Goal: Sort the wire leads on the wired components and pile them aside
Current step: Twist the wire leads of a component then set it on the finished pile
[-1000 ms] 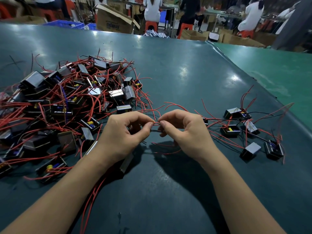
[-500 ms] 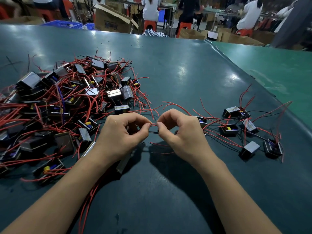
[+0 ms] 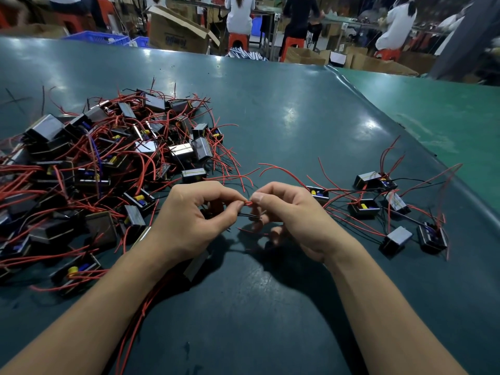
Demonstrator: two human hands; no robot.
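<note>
My left hand and my right hand meet at the table's middle, fingertips almost touching. Between them they pinch a red wire lead, and black wire leads run just below it between the fingers. The component these leads belong to is hidden by my hands. A big tangled heap of black wired components with red leads lies to the left. A small group of several wired components lies spread out to the right, leads trailing.
The dark green table extends far ahead; a lighter green table adjoins on the right past a raised seam. One component lies under my left wrist. Cardboard boxes and seated people are beyond the far edge.
Both hands stay in the same spot, working the leads. The thumbs and forefingers have shifted slightly, now meeting on the red lead.
</note>
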